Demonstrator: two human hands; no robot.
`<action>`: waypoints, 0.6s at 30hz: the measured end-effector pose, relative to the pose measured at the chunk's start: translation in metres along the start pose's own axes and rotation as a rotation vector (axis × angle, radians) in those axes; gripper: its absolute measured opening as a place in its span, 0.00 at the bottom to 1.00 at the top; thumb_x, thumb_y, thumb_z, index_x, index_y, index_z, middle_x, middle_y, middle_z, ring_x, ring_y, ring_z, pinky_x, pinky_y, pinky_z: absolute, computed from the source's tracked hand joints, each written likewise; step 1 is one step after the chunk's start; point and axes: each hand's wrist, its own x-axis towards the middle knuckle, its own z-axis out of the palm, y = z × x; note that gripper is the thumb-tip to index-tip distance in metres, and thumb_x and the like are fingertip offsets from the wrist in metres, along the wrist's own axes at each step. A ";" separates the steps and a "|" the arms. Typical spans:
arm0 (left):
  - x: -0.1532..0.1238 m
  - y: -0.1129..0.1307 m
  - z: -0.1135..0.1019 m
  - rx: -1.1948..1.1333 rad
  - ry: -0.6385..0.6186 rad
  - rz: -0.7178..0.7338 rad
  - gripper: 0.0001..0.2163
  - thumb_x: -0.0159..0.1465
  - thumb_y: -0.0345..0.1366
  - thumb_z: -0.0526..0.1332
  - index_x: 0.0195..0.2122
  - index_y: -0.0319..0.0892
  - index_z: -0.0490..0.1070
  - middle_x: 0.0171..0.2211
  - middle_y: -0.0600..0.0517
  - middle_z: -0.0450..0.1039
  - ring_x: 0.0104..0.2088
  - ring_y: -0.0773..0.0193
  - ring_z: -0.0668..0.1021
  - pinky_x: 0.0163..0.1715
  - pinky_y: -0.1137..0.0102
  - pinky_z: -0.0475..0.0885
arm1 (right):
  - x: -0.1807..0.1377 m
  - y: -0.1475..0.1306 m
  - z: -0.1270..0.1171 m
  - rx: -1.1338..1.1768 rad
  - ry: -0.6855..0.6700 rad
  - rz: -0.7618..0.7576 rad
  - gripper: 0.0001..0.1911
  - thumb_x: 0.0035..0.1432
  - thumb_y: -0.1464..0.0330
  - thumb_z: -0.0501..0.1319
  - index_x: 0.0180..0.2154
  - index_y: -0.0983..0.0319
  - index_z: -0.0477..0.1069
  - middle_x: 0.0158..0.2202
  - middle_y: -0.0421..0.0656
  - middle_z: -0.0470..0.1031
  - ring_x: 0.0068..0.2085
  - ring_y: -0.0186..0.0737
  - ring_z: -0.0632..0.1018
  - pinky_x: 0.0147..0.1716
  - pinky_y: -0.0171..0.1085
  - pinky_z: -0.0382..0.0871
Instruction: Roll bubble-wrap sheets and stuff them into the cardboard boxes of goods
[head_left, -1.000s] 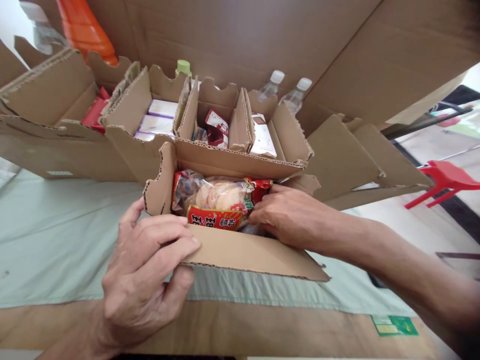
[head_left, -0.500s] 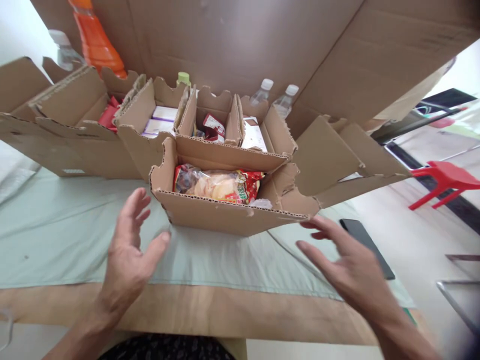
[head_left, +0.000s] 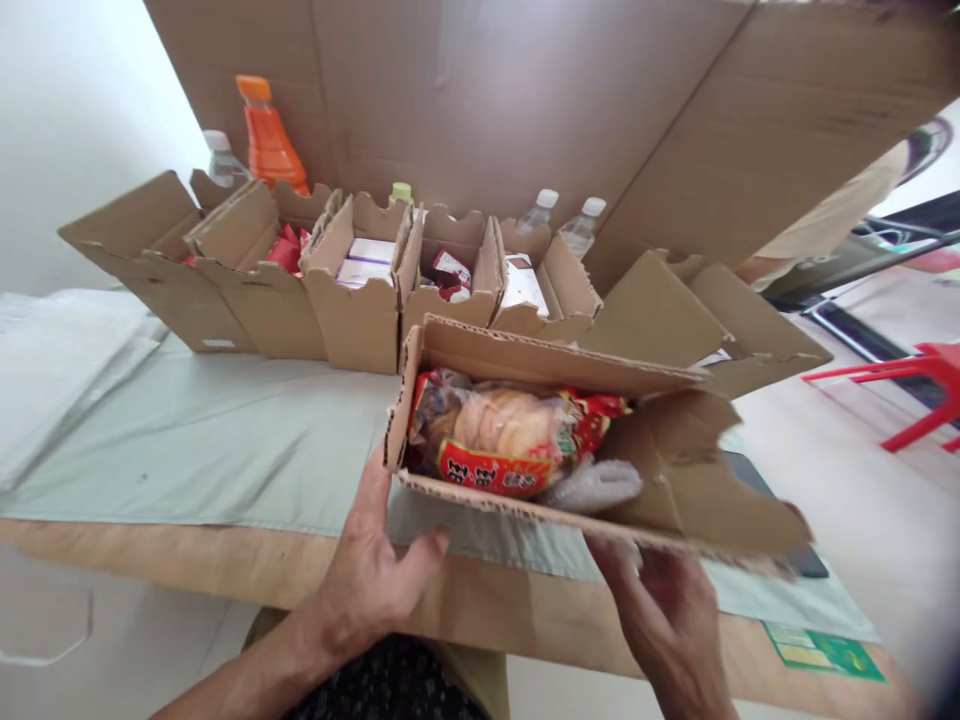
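Note:
A cardboard box (head_left: pixel 697 470) with no lid is held over the front of the table, tilted so its inside faces me. Within it lie a clear and red bag of round, pale baked goods (head_left: pixel 510 430) and a crumpled clear plastic piece (head_left: pixel 600 485). My left hand (head_left: pixel 375 570) supports the box's left end, its fingers partly hidden behind the cardboard and its thumb apart below the front edge. Beneath the front wall, toward the right, my right hand (head_left: pixel 664 610) grips the box from below; the box covers most of its fingertips.
Behind stands a row of cardboard bins (head_left: pixel 364 325) holding packets and boxes. Bottles, one an orange bottle (head_left: pixel 270 140), show at the back cardboard panel (head_left: pixel 480 110). Clear plastic bags (head_left: pixel 67 350) lie left, a green packet (head_left: pixel 825 650) right. A red stool (head_left: pixel 930 395) stands beyond.
Both hands have moved from beside the box onto it. The box has come away from the row toward me and tilted, showing more of its contents. The view has shifted.

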 end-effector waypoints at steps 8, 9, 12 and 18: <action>-0.025 0.000 -0.094 0.047 0.366 -0.048 0.24 0.62 0.41 0.71 0.59 0.50 0.72 0.52 0.48 0.78 0.56 0.50 0.79 0.64 0.53 0.72 | -0.005 -0.065 0.079 0.068 -0.238 -0.135 0.14 0.65 0.55 0.65 0.32 0.57 0.76 0.26 0.43 0.75 0.31 0.46 0.77 0.32 0.42 0.75; -0.022 0.000 -0.099 0.011 0.412 -0.015 0.25 0.62 0.41 0.71 0.61 0.52 0.70 0.55 0.49 0.76 0.59 0.50 0.77 0.66 0.52 0.70 | 0.004 -0.075 0.091 0.091 -0.238 -0.173 0.14 0.65 0.54 0.65 0.34 0.57 0.76 0.28 0.43 0.76 0.33 0.46 0.78 0.33 0.42 0.76; -0.023 -0.002 -0.095 -0.028 0.437 0.000 0.30 0.63 0.40 0.70 0.65 0.52 0.64 0.60 0.48 0.72 0.63 0.50 0.74 0.67 0.51 0.67 | 0.015 -0.084 0.098 0.126 -0.192 -0.219 0.15 0.65 0.53 0.64 0.38 0.58 0.76 0.31 0.43 0.77 0.36 0.47 0.78 0.35 0.42 0.76; -0.045 -0.014 -0.063 0.056 0.173 -0.123 0.28 0.65 0.41 0.68 0.65 0.45 0.66 0.57 0.43 0.75 0.62 0.47 0.75 0.67 0.52 0.67 | -0.031 -0.045 0.050 0.020 -0.096 -0.094 0.13 0.67 0.57 0.65 0.44 0.59 0.79 0.29 0.44 0.77 0.34 0.49 0.79 0.33 0.43 0.76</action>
